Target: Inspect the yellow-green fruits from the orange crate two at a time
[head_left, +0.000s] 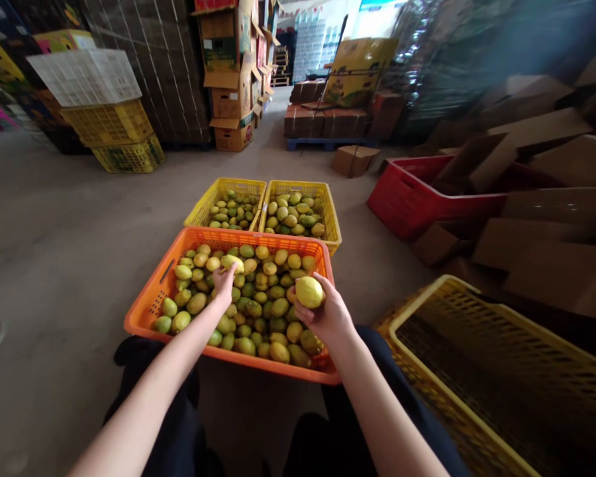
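Note:
In front of my knees stands an orange plastic crate (151, 295) with many yellow and green lemons (253, 308) in it. My left hand (223, 281) is over the crate's left half, its fingers closed on a yellow lemon (233, 263). Over the right side of the crate, my right hand (328, 311) grips a larger yellow lemon (308, 292) from beneath and the side. Both held lemons are above the pile. Some fingers of each hand are hidden behind the fruit.
Two yellow crates (332, 212) of lemons stand just behind the orange one. At right are a large yellow crate (442, 291), a red crate (402, 199) and loose cardboard (551, 245). Stacked crates (124, 122) stand at left, with piled boxes (228, 103) farther back.

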A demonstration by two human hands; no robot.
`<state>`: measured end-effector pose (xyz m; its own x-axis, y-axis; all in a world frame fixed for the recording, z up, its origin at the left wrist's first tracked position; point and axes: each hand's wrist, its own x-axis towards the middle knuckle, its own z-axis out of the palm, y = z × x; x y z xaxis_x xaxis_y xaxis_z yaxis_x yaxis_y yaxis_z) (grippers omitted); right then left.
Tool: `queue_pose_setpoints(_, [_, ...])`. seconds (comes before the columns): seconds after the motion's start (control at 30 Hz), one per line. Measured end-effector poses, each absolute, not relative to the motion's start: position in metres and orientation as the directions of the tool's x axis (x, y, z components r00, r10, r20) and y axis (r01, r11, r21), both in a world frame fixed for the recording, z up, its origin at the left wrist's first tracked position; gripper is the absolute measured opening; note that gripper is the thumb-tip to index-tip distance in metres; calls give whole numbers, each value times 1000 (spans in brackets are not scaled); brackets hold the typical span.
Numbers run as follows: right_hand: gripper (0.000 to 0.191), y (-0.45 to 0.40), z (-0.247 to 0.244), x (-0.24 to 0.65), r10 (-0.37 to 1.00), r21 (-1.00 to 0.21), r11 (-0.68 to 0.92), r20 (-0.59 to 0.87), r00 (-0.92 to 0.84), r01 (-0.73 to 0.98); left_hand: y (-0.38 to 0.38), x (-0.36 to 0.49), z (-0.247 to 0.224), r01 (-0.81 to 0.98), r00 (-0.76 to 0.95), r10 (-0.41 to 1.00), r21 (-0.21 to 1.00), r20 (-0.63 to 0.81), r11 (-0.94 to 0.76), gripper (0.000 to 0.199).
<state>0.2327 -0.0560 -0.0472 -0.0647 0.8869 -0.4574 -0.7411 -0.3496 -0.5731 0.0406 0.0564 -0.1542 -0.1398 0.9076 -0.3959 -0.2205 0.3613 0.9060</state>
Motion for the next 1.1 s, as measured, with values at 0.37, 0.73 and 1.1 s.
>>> queue_pose_setpoints(0.37, [30,-51,-50,176,912,-503,-341,-383,-149,-794,-10,-3,-32,-682,346,894,577,-286,449,37])
queue_pose_setpoints(0.73, [22,-42,-60,149,919,-558,-391,-277,-280,-732,-31,13,-78,-690,153,932,640,-328,338,37])
queue_pose_setpoints(1.1, [39,-45,-66,145,932,-826,-325,-197,-304,-461,-48,-11,-75,-525,112,976,824,-185,216,51])
